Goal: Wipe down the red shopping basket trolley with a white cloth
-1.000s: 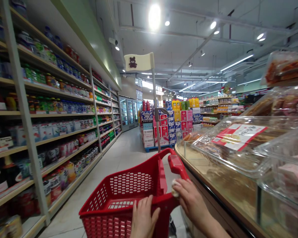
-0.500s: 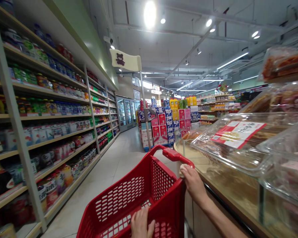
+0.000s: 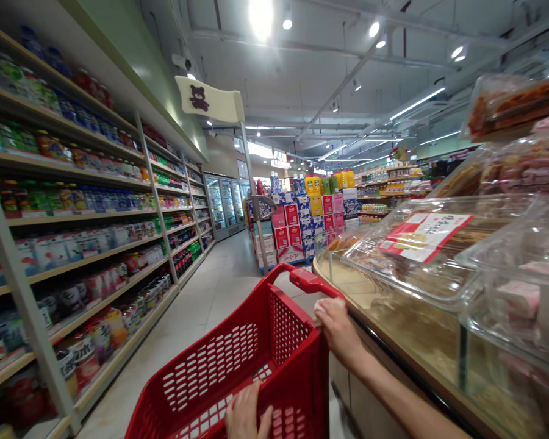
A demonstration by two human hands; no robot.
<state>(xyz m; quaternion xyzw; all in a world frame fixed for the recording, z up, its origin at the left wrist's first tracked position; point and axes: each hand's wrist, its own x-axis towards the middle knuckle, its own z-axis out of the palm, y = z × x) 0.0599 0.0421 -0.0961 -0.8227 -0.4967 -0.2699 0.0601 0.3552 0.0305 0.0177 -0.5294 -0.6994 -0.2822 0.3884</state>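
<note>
A red plastic shopping cart (image 3: pixel 219 366) with perforated walls stands in front of me, and no goods show in the visible part of its basket. My left hand (image 3: pixel 247 411) hooks its fingers over the cart's near rim at the bottom of the view. Farther right, my right hand (image 3: pixel 338 329) is closed at the corner where the red handle (image 3: pixel 313 281) meets the basket. A small whitish wad (image 3: pixel 319 308) shows at its fingers; what it is I cannot make out.
Drink shelves (image 3: pixel 86 210) line the left. Close on the right is a glass-edged counter (image 3: pixel 379 323) with clear food boxes (image 3: pixel 421 244). A pole carries a bear flag (image 3: pixel 210 99) beyond the cart; its base is hidden. Stacked cartons (image 3: pixel 288 235) and glass-door fridges (image 3: pixel 224 204) stand ahead.
The cart, both hands, the flag and the counter have shifted left in view, and slightly more of the counter's side shows. Both hands keep their hold on the cart.
</note>
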